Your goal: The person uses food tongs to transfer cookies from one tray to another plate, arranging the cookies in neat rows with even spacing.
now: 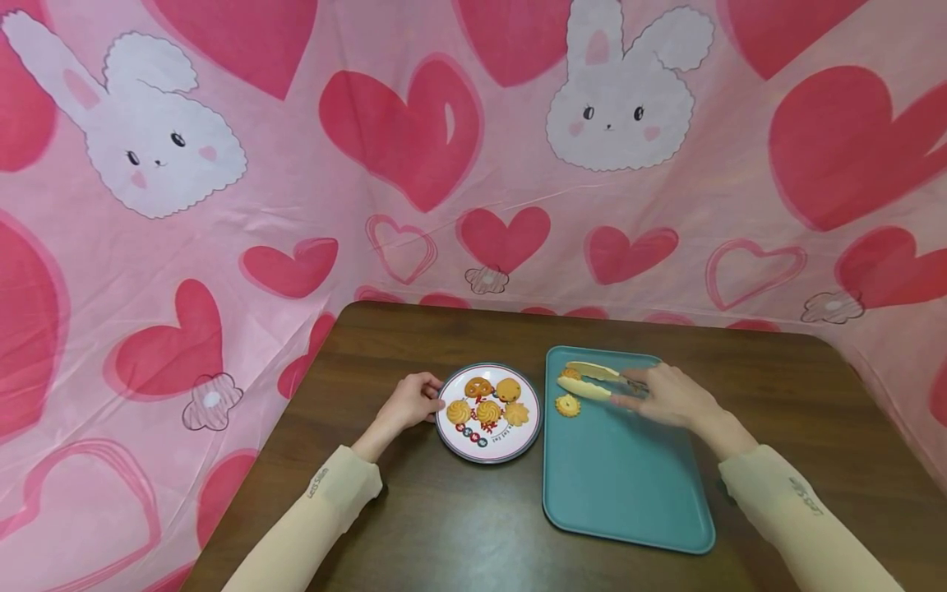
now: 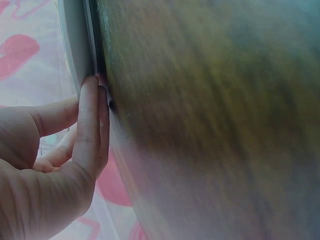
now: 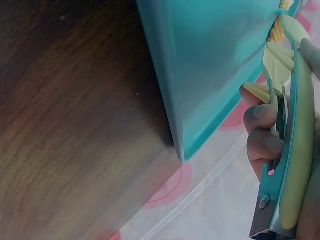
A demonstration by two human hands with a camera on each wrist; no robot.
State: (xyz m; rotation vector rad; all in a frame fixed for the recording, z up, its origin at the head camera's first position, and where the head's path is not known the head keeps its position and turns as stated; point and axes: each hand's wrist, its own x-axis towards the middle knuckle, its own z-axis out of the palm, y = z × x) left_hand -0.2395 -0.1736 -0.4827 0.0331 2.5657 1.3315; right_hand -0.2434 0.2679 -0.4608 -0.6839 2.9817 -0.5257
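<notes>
My left hand (image 1: 410, 403) pinches the left rim of a round white plate (image 1: 451, 437), thumb on one side and fingers on the other in the left wrist view. Several cookies lie on the plate, among them a pretzel-shaped one (image 1: 478, 387) and a swirled one (image 1: 488, 412). Over the teal tray (image 1: 629, 485), my right hand (image 1: 669, 396) grips metal tongs (image 3: 298, 150) with pale yellow handles and tips. The tips straddle a cookie (image 1: 570, 374) at the tray's far left; whether they touch it I cannot tell. A ring-shaped cookie (image 1: 568, 405) lies just nearer.
Plate and tray stand side by side on a dark wooden table (image 1: 444, 526), a narrow gap between them. The tray has a raised rim. A pink cloth (image 1: 518, 181) with hearts and rabbits hangs behind the table and along its left side.
</notes>
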